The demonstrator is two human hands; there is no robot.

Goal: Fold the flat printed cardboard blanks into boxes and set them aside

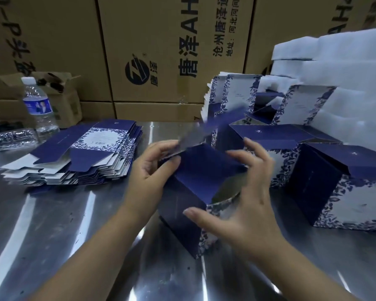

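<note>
A dark blue box (182,211) with a blue-and-white leaf print stands half formed on the steel table (63,235), its top flaps up. My left hand (149,170) grips its upper left edge, thumb on a blue flap. My right hand (245,192) is spread over the box's right side, fingers straight and touching the flaps and wall. One flap is blurred with motion. A stack of flat printed blanks (80,155) lies to the left. Folded boxes (343,187) stand to the right.
A water bottle (38,105) stands at the far left beside a small open carton (63,94). Large brown cartons (161,51) wall off the back. White foam sheets (345,83) pile up at the right rear, with more upright blanks (230,94) leaning nearby.
</note>
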